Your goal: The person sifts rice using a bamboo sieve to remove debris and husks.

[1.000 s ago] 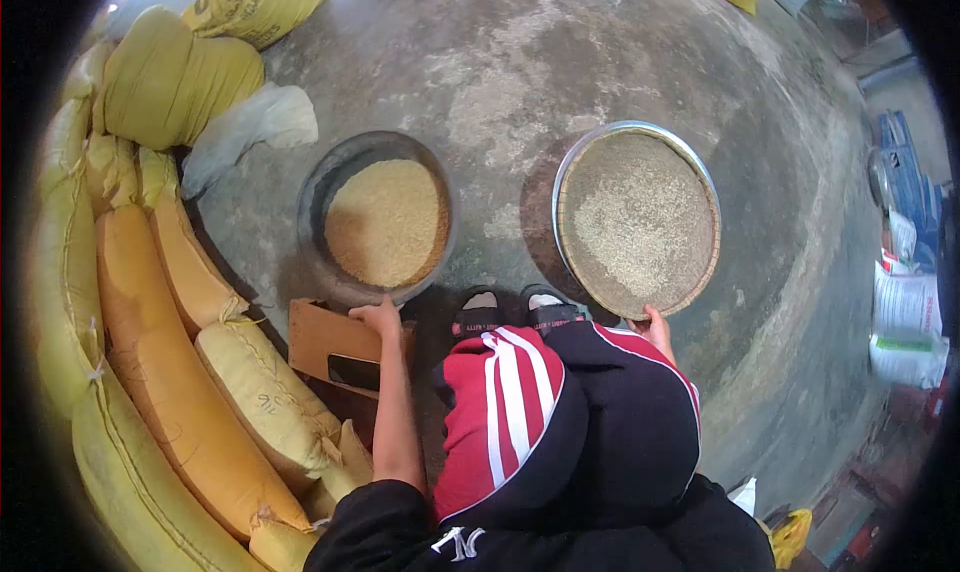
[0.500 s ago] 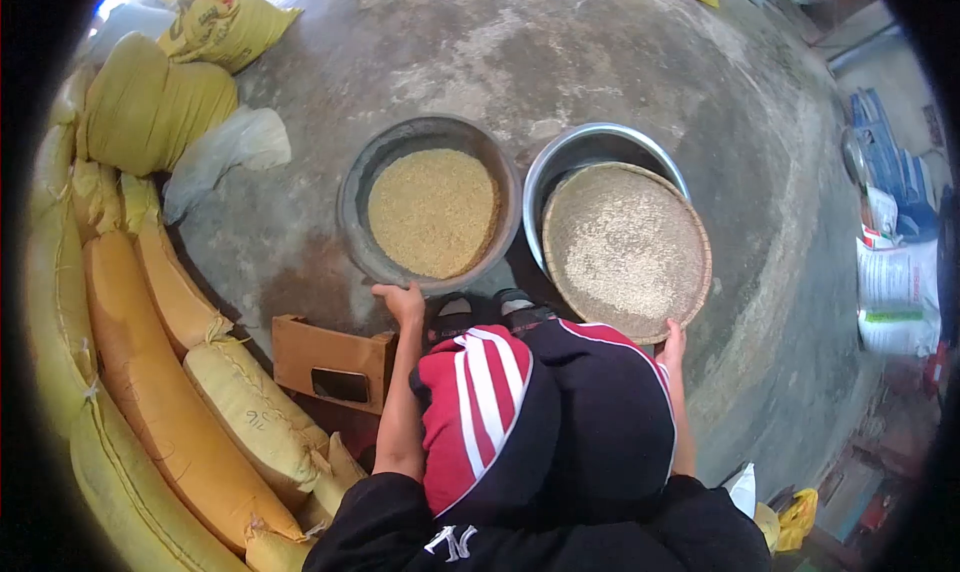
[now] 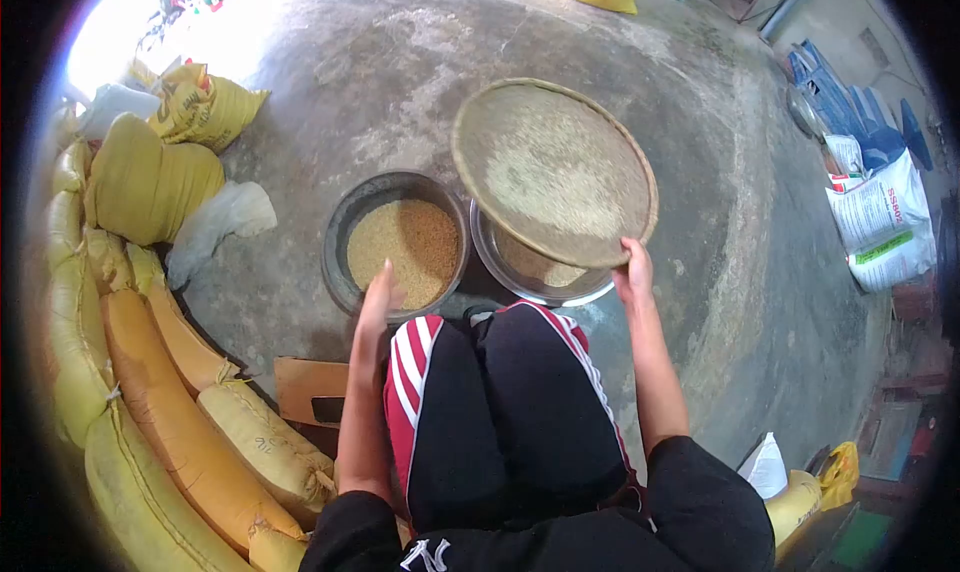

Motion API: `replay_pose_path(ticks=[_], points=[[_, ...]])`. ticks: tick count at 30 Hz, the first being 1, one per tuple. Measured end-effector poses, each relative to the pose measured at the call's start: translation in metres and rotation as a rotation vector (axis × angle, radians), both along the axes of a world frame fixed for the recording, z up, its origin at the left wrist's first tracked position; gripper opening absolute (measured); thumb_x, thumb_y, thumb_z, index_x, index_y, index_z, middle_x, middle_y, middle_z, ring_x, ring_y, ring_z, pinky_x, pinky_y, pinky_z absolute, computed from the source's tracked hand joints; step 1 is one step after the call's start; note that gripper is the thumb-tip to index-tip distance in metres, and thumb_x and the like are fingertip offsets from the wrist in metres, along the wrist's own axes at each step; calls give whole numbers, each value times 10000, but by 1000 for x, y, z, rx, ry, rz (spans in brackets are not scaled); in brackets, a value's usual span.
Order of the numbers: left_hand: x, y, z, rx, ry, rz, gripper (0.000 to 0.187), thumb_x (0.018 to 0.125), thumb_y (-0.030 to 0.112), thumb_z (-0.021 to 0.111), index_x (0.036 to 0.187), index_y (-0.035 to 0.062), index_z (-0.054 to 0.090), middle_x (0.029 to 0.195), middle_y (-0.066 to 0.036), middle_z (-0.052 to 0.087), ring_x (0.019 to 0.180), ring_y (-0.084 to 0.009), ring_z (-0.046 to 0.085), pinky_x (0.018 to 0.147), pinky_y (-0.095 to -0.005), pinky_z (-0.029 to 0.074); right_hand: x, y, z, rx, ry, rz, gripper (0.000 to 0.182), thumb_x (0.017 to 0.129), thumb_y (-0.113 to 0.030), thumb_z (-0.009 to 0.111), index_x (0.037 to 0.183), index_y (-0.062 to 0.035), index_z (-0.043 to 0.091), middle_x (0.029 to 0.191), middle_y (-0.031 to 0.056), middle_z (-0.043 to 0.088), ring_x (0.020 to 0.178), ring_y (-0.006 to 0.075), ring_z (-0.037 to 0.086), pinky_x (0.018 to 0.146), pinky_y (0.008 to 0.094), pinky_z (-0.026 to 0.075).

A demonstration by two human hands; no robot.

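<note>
The person's hands come in from either side: the right hand (image 3: 634,272) grips the near right rim of the tray, thumb on top, while the left hand (image 3: 376,294) is open, holding nothing visible, over the near edge of the dark basin; whether it touches cannot be told. Beneath everything spreads a stained grey concrete floor (image 3: 720,242). Along the left runs a stack of long, stuffed yellow and orange sacks (image 3: 180,402), and a white printed plastic sack (image 3: 893,222) stands far right. The wide, round, woven tray with a bound rim (image 3: 478,137) is held over the far part of a round, silver-rimmed metal basin (image 3: 585,295). Left of that sits the round, dark grey basin (image 3: 336,247), near the left hand. A brown cardboard box (image 3: 297,385) stands beside the left forearm. Smallest are the grains: pale ones (image 3: 550,172) strewn across the tray, golden-tan ones (image 3: 385,242) filling the dark basin's bottom, and more pale-brown grain (image 3: 545,269) inside the metal basin.
</note>
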State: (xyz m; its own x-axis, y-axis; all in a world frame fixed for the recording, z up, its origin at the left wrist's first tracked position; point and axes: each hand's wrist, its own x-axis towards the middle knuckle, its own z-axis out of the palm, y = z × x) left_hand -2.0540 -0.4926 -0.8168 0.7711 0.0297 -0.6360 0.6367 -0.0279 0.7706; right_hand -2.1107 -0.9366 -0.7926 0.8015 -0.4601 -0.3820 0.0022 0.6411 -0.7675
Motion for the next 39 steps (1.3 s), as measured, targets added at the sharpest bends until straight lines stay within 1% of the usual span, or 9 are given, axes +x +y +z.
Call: replay_pose_path(ticks=[2, 6, 9, 11, 12, 18, 28, 33, 39], points=[[16, -18, 54, -315, -94, -3, 784, 890, 597, 374, 1357, -24, 267, 1318, -239, 401, 1082, -359, 521, 958, -433, 404, 9, 4, 44, -45, -3, 16, 278, 813, -101, 508, 1047, 46, 537, 959, 107, 590, 861, 207, 588, 763, 333, 478], [23, -50, 165, -482, -219, -56, 875, 856, 649, 391, 1387, -23, 209, 1321, -244, 404, 1128, -357, 498, 926, -429, 419, -2, 1, 108, -67, -120, 168, 302, 816, -126, 518, 1038, 77, 527, 999, 143, 598, 903, 236, 596, 839, 360, 472], [21, -71, 195, -739, -206, -179, 753, 869, 566, 465, 1322, -20, 328, 1226, -203, 491, 1085, -308, 527, 915, -421, 427, -3, 16, 118, -124, -114, 165, 274, 812, -111, 540, 1022, 65, 542, 969, 124, 600, 880, 211, 594, 817, 341, 472], [22, -88, 199, -651, -261, -64, 594, 867, 443, 548, 1228, -14, 431, 1144, -167, 543, 1054, -266, 543, 910, -420, 430, 4, 31, 129, -112, -121, 169, 227, 813, -115, 556, 977, 42, 562, 946, 109, 601, 874, 189, 590, 790, 320, 473], [17, -91, 207, -665, -217, 29, 438, 831, 212, 595, 1181, -22, 474, 1125, -148, 556, 1032, -252, 552, 905, -412, 438, 9, 35, 128, -88, -166, 180, 221, 800, -133, 573, 950, 30, 575, 882, 75, 568, 817, 171, 563, 748, 302, 452], [28, -43, 135, -633, -208, 63, 448, 729, -44, 505, 1175, -50, 459, 1105, -148, 558, 1030, -304, 553, 921, -436, 446, 21, 44, 97, -148, 9, 459, 303, 869, -256, 553, 1051, -13, 570, 911, 66, 589, 780, 168, 594, 654, 301, 481], [61, -89, 33, -351, -332, 76, 408, 844, -7, 549, 1233, -26, 427, 1206, -122, 522, 1093, -252, 519, 930, -379, 428, -32, -23, -86, -238, 392, 344, 382, 915, -307, 438, 1156, -22, 518, 916, 116, 632, 733, 178, 618, 622, 292, 506], [78, -114, -15, -238, -372, 24, 357, 855, 16, 558, 1194, -41, 464, 1147, -109, 554, 1033, -222, 539, 882, -339, 429, -68, -30, -125, -233, 491, 291, 316, 910, -276, 459, 1045, -12, 568, 835, 103, 628, 671, 175, 615, 580, 286, 504], [57, -162, 5, 598, -734, -276, 222, 847, 47, 564, 1052, -35, 593, 952, -142, 641, 825, -197, 608, 742, -302, 465, -57, -22, -163, -465, 494, 139, 291, 900, -245, 484, 905, 16, 614, 687, 101, 616, 634, 166, 612, 545, 296, 489]])
